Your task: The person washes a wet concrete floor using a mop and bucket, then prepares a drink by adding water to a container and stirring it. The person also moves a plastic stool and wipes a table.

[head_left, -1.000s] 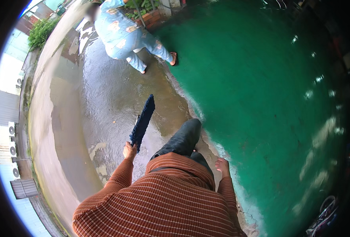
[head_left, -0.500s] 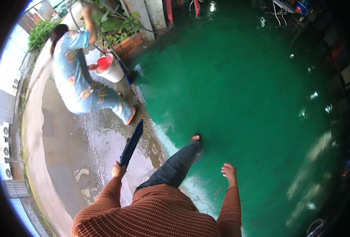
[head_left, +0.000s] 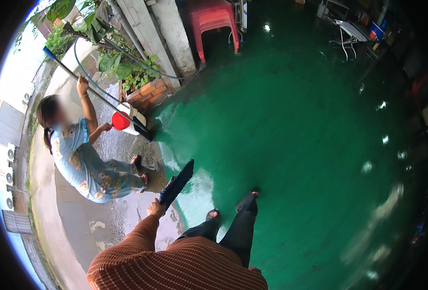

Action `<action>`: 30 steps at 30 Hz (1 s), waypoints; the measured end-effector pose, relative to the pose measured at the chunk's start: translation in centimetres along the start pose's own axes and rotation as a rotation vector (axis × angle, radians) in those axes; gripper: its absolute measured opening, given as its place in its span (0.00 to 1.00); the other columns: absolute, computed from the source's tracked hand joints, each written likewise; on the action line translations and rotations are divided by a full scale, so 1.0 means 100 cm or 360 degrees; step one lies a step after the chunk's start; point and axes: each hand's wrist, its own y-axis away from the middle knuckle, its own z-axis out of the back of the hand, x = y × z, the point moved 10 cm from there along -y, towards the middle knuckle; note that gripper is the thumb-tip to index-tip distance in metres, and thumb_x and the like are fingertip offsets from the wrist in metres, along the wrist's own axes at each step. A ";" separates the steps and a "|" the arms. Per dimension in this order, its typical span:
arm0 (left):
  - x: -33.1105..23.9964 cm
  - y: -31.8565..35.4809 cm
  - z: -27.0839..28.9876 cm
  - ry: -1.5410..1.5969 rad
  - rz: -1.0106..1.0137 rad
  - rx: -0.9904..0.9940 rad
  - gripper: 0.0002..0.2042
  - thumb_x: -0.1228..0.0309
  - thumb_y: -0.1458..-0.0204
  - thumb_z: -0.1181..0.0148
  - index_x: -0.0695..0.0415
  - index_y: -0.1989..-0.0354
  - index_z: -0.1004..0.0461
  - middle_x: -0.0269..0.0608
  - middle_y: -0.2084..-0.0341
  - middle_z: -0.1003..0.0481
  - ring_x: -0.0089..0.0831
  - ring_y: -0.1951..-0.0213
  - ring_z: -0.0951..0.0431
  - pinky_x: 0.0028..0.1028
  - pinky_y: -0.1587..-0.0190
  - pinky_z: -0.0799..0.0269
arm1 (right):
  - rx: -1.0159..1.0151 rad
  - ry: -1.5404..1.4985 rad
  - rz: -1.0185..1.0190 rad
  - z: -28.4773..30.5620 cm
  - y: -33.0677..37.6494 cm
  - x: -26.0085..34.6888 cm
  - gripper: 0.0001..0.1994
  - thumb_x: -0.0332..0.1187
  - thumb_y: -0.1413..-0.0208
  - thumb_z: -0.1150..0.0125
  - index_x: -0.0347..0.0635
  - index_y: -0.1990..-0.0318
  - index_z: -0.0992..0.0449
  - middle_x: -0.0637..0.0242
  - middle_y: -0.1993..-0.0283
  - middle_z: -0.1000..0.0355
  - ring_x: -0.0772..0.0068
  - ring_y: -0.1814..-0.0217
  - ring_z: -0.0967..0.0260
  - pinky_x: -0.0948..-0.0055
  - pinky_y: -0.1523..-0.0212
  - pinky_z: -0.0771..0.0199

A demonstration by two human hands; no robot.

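left hand (head_left: 155, 208) grips dark brush (head_left: 176, 182) | wet green floor (head_left: 296, 145) | another person (head_left: 86, 159) holds red scoop (head_left: 120, 121)

Quick count: two people in frame, the wearer at the bottom and one other person (head_left: 86, 162) at left. One dark brush (head_left: 176, 183) near the middle, held in one left hand (head_left: 155, 209). One long mop (head_left: 95, 94) upper left, one red scoop (head_left: 120, 121), one white bucket (head_left: 135, 117). One stack of red stools (head_left: 215, 20) up top, one brick planter (head_left: 148, 92).
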 end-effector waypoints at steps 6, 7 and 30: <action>-0.102 -0.001 0.042 0.0133 0.0071 -0.0004 0.22 0.52 0.56 0.47 0.58 0.60 0.36 0.53 0.68 0.26 0.45 0.62 0.25 0.39 0.59 0.32 | 0.0246 -0.0381 -0.0350 0.085 -0.057 0.249 0.01 0.24 0.55 0.49 0.39 0.75 0.33 0.60 0.83 0.36 0.66 0.85 0.37 0.68 0.91 0.44; -0.116 0.006 0.058 0.0137 0.0091 -0.0047 0.22 0.52 0.56 0.47 0.58 0.61 0.35 0.53 0.68 0.26 0.46 0.62 0.25 0.39 0.59 0.32 | 0.0253 -0.0385 -0.0292 0.094 -0.068 0.322 0.02 0.25 0.55 0.49 0.39 0.76 0.34 0.60 0.84 0.36 0.66 0.85 0.37 0.67 0.92 0.44; -0.519 -0.111 0.413 -0.0846 -0.0875 -0.0775 0.16 0.70 0.52 0.55 0.62 0.55 0.36 0.41 0.74 0.31 0.31 0.76 0.28 0.30 0.75 0.35 | 0.0828 0.1721 0.1898 -0.413 0.082 1.089 0.12 0.31 0.50 0.47 0.42 0.57 0.28 0.60 0.66 0.27 0.71 0.68 0.28 0.74 0.64 0.29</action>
